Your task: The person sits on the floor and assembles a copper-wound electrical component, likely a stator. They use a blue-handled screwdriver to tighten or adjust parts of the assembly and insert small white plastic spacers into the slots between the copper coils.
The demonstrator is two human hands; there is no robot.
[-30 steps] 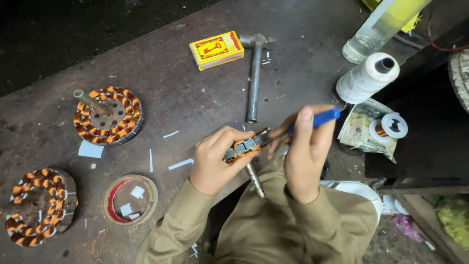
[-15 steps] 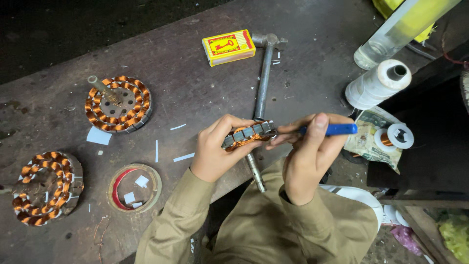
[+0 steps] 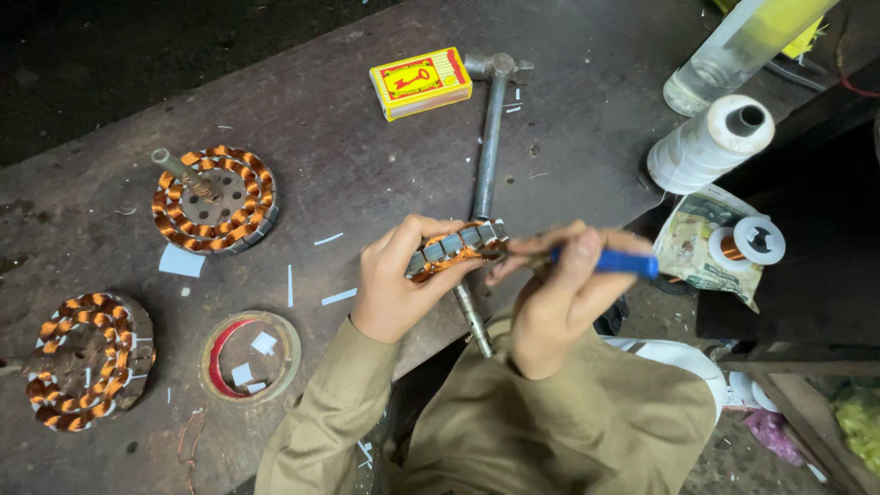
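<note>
My left hand (image 3: pixel 396 280) grips a round motor stator (image 3: pixel 456 247) with copper windings, held on edge over the front of the dark workbench (image 3: pixel 367 156). My right hand (image 3: pixel 559 293) holds a blue-handled tool (image 3: pixel 614 263), its tip touching the right side of the stator. A metal rod (image 3: pixel 474 321) pokes out below the stator, between my two hands.
Two more wound stators (image 3: pixel 214 199) (image 3: pixel 87 357) lie at left, with a tape roll (image 3: pixel 250 357) and paper scraps nearby. A hammer (image 3: pixel 489 137) and yellow matchbox (image 3: pixel 421 82) lie behind my hands. White thread spool (image 3: pixel 710 142), clear bottle (image 3: pixel 724 55) and copper wire bobbin (image 3: pixel 747 243) stand at right.
My right hand has turned the blue-handled tool from pointing up to lying level against the stator. The stator stays in my left hand.
</note>
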